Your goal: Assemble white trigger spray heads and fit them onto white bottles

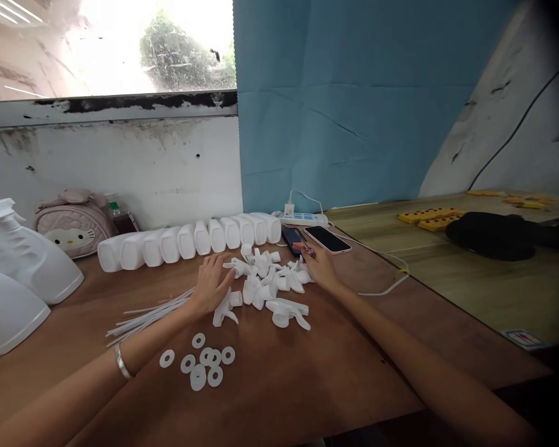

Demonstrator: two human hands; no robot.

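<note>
My left hand [211, 284], a silver bangle on its wrist, reaches to the left edge of a pile of white trigger sprayer heads [263, 264]. Its fingers and thumb are apart around the end of one head, seemingly touching it. At the pile's far right, my right hand [320, 268] is closed at the fingertips on a small thin object [310, 251], too small to name. Two more sprayer heads, one at the left [224, 309] and one at the right [286, 312], lie on the near side. White ring washers [207, 356] are scattered in front, and thin white tubes [151, 316] lie under my left forearm.
Several white bottles [186, 241] lie in a row along the wall. Spray bottles [40, 264] stand at far left before a pink bag [74, 226]. Behind my right hand are two phones, one pale-edged [328, 239], and a power strip [302, 219] with a trailing cable.
</note>
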